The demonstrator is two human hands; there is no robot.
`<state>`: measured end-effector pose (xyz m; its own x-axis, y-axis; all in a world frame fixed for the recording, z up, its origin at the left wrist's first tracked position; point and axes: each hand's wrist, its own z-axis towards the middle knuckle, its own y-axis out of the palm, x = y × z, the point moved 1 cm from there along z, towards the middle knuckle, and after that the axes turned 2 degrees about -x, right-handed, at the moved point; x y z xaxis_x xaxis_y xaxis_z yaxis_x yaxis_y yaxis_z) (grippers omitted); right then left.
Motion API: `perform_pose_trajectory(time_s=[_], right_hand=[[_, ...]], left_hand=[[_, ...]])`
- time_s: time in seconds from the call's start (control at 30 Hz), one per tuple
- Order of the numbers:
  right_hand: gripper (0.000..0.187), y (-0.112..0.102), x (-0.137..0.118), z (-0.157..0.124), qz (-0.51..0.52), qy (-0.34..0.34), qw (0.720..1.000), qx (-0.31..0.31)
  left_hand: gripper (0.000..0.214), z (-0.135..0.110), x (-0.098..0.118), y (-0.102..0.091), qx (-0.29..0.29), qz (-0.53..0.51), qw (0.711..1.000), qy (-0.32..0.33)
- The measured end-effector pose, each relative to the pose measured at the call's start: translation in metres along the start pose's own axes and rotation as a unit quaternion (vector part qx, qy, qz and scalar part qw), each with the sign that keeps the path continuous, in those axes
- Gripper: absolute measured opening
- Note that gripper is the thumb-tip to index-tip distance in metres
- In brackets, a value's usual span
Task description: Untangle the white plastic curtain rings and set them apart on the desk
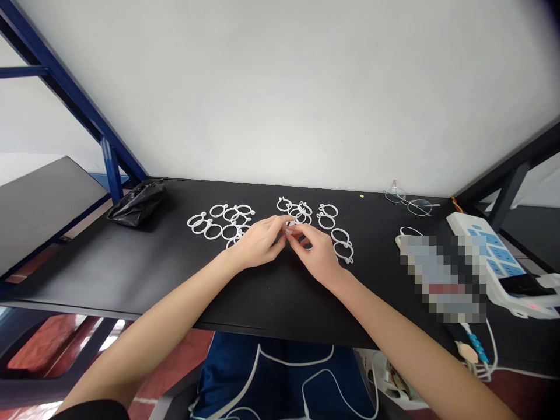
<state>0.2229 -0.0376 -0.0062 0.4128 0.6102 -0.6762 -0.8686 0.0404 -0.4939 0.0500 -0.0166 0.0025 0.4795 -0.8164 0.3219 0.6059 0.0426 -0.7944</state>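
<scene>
Navy fabric [262, 382] crossed by a white cord [295, 364] lies nearest below me, under the edge of the black tabletop [109, 280]. My 2 bare forearms reach over that edge, bringing my left hand [258, 242] and right hand [315, 256] together near the middle of the table. Both sets of fingers [280, 223] are drawn into a narrow pinch, tips meeting over a small white plastic ring [289, 231]. My hands hide most of it, so I cannot tell its full outline or which way it faces. It sits between both hands, with my left fingertips reaching over it and my right fingertips just below.

More white plastic rings [212, 231] lie flat in a loose cluster to my left, the nearest almost touching my left hand. Another cluster [283, 204] lies straight ahead beyond my fingertips, and others [342, 236] curve down just past my right hand. Nothing stands between my fingers and the ahead cluster.

Farther right are wire-framed glasses [409, 202], a pixelated patch [441, 277] hiding whatever lies there, and a white power strip [485, 256]. A black plastic bag [137, 203] sits at the far left of the table.
</scene>
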Motion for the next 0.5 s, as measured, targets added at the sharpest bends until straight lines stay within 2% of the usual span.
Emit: perform_pose_trajectory(time_s=[0.17, 0.37, 0.5], right_hand=[[0.006, -0.0029, 0.0, 0.0011, -0.013, -0.004, 1.0, 0.017], [0.005, -0.0042, -0.0052, -0.0007, 0.008, -0.027, 0.998, 0.061], [0.003, -0.0029, -0.0076, -0.0023, 0.017, -0.045, 0.997, 0.054]], left_hand=[[0.04, 0.0011, 0.0052, -0.0014, 0.0, -0.001, 1.0, 0.01], [0.032, 0.0042, 0.0046, -0.0049, 0.048, 0.019, 0.999, 0.004], [0.036, 0.0053, 0.0012, -0.0047, 0.013, -0.026, 0.999, -0.029]])
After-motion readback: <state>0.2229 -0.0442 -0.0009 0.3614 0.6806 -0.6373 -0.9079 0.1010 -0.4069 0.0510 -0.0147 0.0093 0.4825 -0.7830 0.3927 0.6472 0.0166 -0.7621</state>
